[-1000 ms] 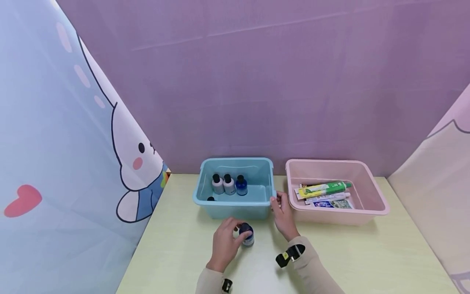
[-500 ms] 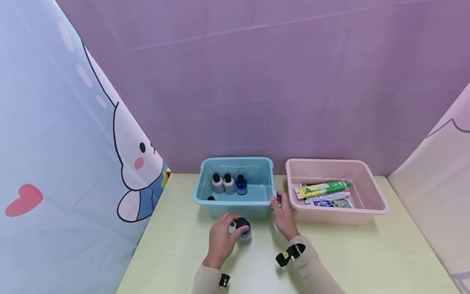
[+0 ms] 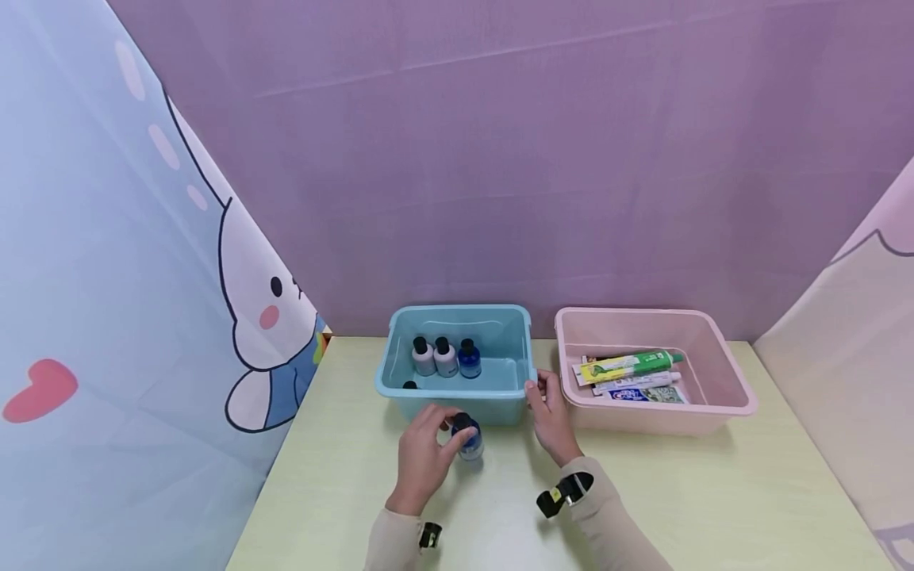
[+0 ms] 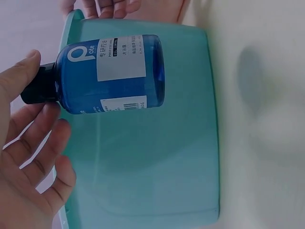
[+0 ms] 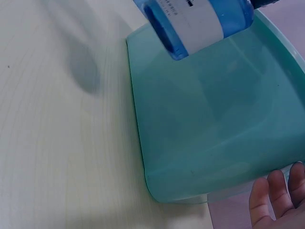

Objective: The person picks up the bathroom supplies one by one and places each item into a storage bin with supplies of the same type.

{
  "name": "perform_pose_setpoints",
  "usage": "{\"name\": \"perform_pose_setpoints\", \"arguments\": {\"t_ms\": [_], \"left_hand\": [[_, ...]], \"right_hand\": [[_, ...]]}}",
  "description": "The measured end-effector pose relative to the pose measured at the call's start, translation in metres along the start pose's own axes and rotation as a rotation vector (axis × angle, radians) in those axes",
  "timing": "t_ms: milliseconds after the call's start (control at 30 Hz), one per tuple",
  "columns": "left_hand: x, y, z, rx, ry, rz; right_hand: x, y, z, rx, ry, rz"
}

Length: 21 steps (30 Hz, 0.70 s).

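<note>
My left hand (image 3: 423,452) pinches the black cap of a small blue body wash bottle (image 4: 114,71) between thumb and fingers. Held off the table, this bottle hangs just in front of the turquoise plastic bin (image 3: 457,408). The bin contains two whitish bottles (image 3: 435,361) and a blue bottle (image 3: 470,362), all black-capped and upright. A further black cap (image 3: 410,385) shows above the front rim, its body hidden. At the bin's front right corner my right hand (image 3: 553,420) grips the rim, thumb in front.
A pink plastic bin (image 3: 653,424) stands to the right, with several toothpaste tubes (image 3: 628,368) lying in it. Both bins sit at the back of the pale table (image 3: 336,492), near the purple backdrop (image 3: 457,159). Printed cloths hang on either side.
The left hand has carried the blue bottle left and forward, nearer the front of the turquoise bin. My right hand has kept its place on the rim.
</note>
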<state>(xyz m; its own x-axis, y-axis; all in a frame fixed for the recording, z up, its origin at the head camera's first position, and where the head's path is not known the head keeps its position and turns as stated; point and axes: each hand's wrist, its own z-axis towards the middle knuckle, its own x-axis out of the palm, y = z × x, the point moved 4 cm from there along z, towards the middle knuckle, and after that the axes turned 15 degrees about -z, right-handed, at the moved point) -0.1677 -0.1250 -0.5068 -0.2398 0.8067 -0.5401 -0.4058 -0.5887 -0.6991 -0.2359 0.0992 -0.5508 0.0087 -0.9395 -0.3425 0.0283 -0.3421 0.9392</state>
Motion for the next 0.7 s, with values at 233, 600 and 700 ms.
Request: {"name": "perform_pose_setpoints", "arguments": {"t_ms": [233, 600, 700], "left_hand": [[-0.006, -0.002, 0.005, 0.021, -0.010, -0.006], [-0.015, -0.007, 0.009, 0.036, -0.017, -0.023], [-0.018, -0.009, 0.011, 0.059, -0.032, -0.027]], "right_hand": [[0.000, 0.000, 0.001, -0.009, -0.007, -0.007], [0.000, -0.002, 0.001, 0.002, 0.003, -0.006], [0.001, -0.002, 0.001, 0.002, 0.002, -0.006]]}}
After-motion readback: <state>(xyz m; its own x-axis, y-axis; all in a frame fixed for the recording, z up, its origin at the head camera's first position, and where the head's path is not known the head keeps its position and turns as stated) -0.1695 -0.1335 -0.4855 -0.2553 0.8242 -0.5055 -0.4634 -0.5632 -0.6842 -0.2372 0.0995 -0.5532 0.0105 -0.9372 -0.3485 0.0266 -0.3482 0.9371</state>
